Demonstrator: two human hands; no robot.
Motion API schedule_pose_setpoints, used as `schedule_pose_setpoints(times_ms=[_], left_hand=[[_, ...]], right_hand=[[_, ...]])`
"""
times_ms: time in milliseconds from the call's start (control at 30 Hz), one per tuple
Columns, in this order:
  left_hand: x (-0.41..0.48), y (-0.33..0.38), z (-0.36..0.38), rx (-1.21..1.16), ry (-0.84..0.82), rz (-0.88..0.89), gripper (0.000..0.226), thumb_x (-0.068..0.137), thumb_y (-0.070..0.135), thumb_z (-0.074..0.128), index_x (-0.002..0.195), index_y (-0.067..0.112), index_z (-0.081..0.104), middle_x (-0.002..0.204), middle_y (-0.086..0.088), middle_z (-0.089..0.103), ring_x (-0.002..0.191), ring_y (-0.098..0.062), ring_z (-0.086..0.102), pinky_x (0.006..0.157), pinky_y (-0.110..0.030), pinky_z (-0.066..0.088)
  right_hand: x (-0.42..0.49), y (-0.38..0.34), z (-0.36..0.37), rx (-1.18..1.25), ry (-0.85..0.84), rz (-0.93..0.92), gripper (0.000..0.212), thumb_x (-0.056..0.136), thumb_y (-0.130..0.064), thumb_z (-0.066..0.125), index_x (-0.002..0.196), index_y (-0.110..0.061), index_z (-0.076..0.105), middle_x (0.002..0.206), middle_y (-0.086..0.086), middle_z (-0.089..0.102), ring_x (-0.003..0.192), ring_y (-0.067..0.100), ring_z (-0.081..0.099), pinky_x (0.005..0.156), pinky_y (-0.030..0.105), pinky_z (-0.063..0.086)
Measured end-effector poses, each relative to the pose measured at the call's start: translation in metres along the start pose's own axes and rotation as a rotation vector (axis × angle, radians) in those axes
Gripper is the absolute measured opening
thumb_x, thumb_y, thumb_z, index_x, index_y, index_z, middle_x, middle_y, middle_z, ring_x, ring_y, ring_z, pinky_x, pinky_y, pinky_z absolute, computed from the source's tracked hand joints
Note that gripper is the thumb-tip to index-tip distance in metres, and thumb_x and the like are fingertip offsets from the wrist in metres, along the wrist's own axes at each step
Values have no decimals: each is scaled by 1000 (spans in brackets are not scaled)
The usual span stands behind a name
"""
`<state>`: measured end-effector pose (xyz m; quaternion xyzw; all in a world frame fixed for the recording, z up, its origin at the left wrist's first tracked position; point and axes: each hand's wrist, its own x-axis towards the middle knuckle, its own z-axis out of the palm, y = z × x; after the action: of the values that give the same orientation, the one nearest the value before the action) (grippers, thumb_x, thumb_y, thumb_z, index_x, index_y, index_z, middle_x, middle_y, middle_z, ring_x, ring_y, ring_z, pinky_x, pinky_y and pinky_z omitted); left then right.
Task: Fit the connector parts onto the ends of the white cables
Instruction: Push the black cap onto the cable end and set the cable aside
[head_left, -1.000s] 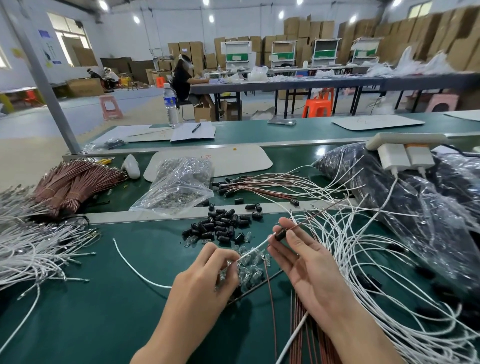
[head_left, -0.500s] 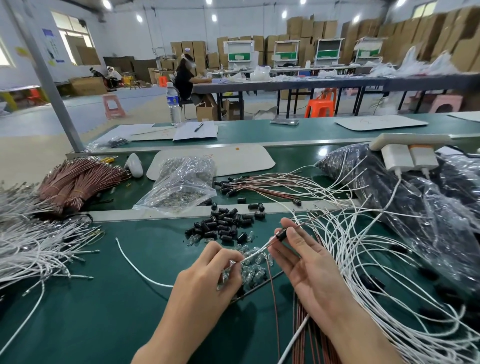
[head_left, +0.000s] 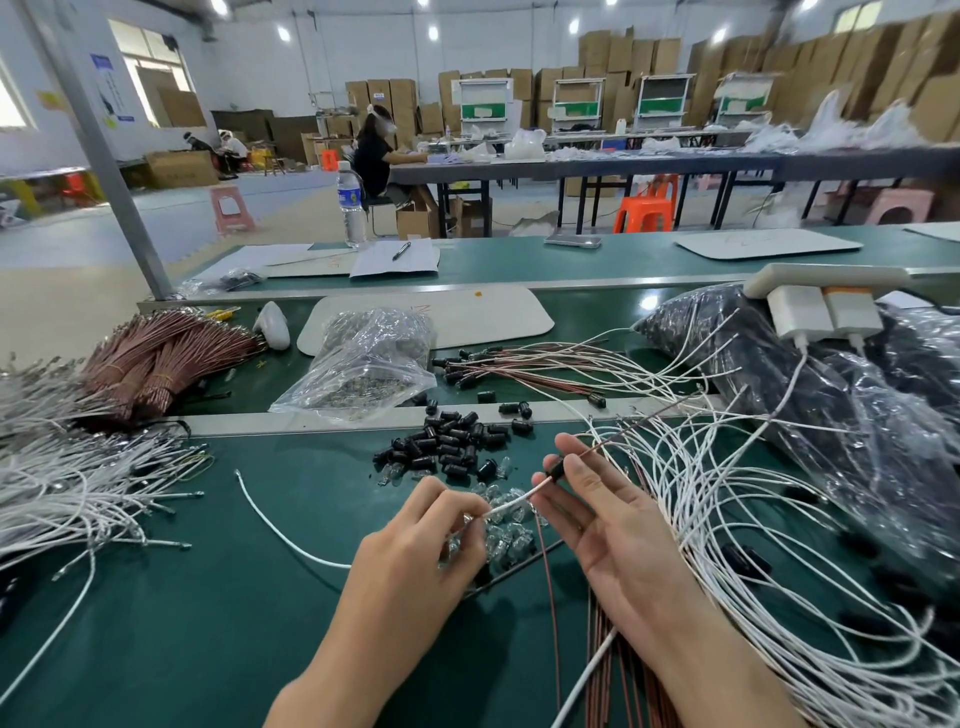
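**Seating a white cable in a black connector**

My left hand (head_left: 415, 540) pinched a white cable (head_left: 511, 501) a little way back from its end, with the fingers curled tight round it. My right hand (head_left: 613, 525) lay palm up with its fingers mostly straight. The fingertips nipped a small black connector (head_left: 557, 470). The cable ran up and to the right from one hand to the other, above the green table (head_left: 208, 597), and its tip met the connector's near end. A thin brown wire (head_left: 623, 436) stuck out of the connector's far end. Whether the cable's tip was fully inside, I could not tell.

Just beyond my hands lay a heap of spare connectors (head_left: 452, 441). A scatter of clear bulbs (head_left: 506, 535) lay under the cable. A loose tangle of white cables (head_left: 727, 519) spread to my right, and another sheaf (head_left: 62, 483) lay well off to my left.

I judged this to be the insertion step for one cable, with many more waiting. The next move called for a straight push along the connector's axis while my right fingertips held it from turning. A skewed push could kink the soft cable or bend its metal tip.
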<state>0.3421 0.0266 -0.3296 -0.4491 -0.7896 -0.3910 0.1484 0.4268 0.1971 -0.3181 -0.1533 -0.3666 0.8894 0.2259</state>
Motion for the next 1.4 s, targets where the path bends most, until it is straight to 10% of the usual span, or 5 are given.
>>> schedule_pose_setpoints(times_ms=[1000, 1400], left_hand=[[1, 0, 0, -85, 27, -47, 29, 96, 62, 46, 119, 47, 53, 96, 24, 55, 72, -2, 60, 63, -16, 48], [4, 1, 0, -119, 90, -48, 19, 97, 42, 58, 115, 37, 63, 96, 19, 58, 79, -9, 63, 66, -30, 51]], right_hand=[[-11, 10, 15, -272, -91, -22, 16, 77, -25, 76, 92, -18, 78, 110, 15, 75, 99, 29, 74, 78, 27, 59], [-11, 9, 13, -340, -99, -147, 25, 72, -33, 80, 92, -18, 79, 102, 10, 76, 93, 23, 74, 77, 29, 60]])
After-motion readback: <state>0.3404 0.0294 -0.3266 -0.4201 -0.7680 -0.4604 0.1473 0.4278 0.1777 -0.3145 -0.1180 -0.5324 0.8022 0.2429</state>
